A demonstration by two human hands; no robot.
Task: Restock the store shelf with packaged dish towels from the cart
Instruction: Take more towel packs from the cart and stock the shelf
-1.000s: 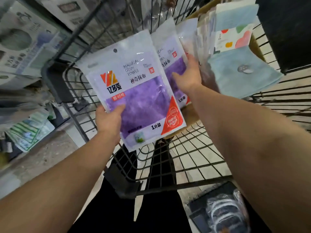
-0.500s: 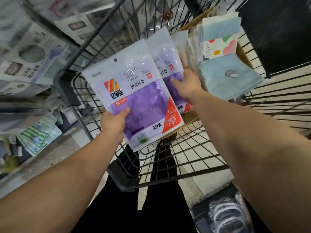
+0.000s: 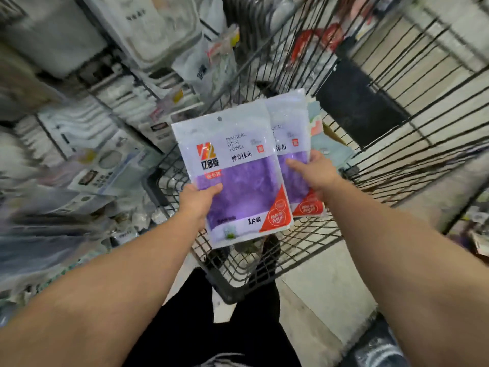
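The front dish towel packet [image 3: 232, 178] stands upright above the wire cart [image 3: 267, 258], its purple panel facing the camera, and the left hand [image 3: 197, 201] grips it at the lower left edge: the thumb lies across the face just under the red label, while the other fingers are hidden behind the packet. The packet rises up and to the right of that hand, so most of it hangs clear of the grip. A second dish towel packet [image 3: 291, 147] of the same kind sits just behind and to the right, its left part covered by the front one. The right hand [image 3: 316, 173] holds this second packet at its right edge, thumb pressed on the purple face, remaining fingers curled round behind where they cannot be seen. Both hands are thus closed on their packets rather than spread. The two packets overlap and appear to touch. Behind the right hand, pale blue packaged cloths [image 3: 328, 147] lie in the cart. To the left, the store shelf [image 3: 100, 144] holds rows of packaged goods, too blurred to read.
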